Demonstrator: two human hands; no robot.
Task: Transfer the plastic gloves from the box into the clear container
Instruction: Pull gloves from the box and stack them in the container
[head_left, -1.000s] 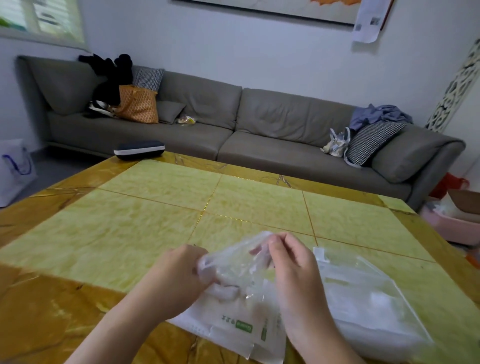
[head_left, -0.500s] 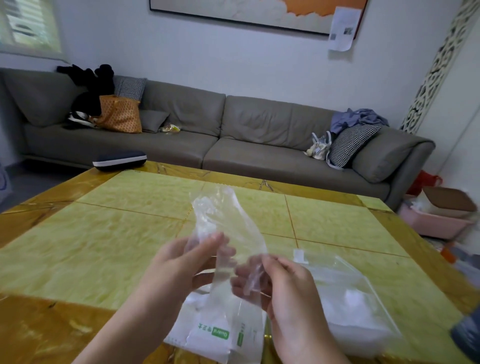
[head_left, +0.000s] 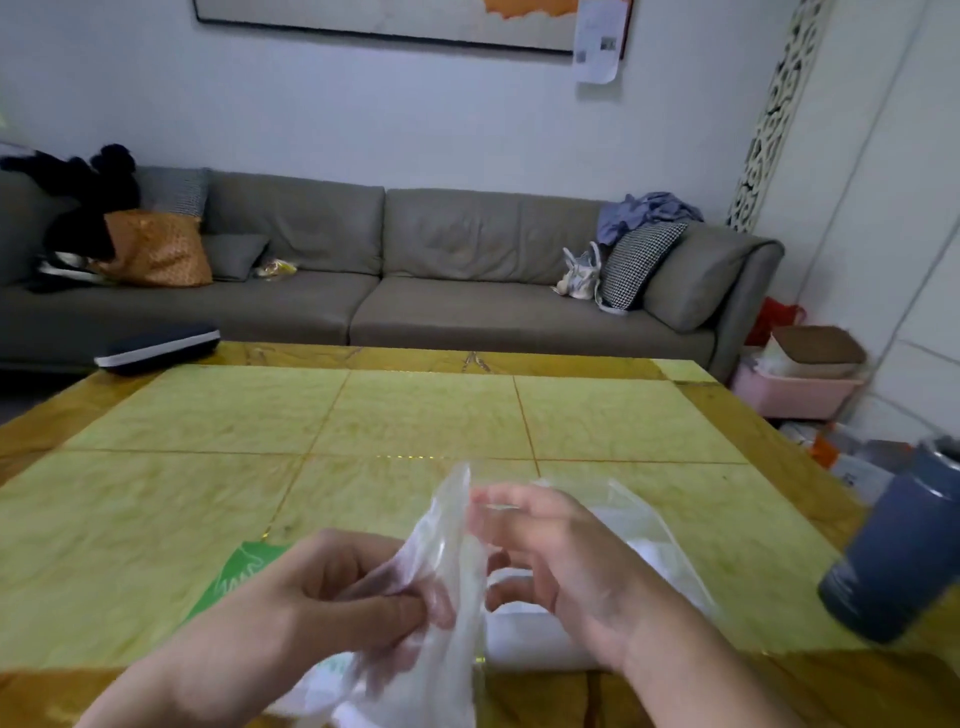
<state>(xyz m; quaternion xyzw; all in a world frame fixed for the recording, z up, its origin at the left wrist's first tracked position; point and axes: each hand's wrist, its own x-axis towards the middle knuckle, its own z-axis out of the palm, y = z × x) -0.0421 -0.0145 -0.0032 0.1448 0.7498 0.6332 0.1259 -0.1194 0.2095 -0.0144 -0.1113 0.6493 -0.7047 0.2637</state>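
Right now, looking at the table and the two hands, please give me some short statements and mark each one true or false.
1. The left hand pinches a thin plastic glove. True.
2. The right hand grips the dark blue cup. False: the cup stands apart at the table's right edge.
3. A clear bag lies on the table behind the right hand. True.
4. The dark case lies beside the hands. False: it rests at the far left corner.

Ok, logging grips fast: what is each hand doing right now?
Left hand: pinches the plastic glove between thumb and fingers.
Right hand: open, fingers loosely spread beside the glove, gripping nothing.
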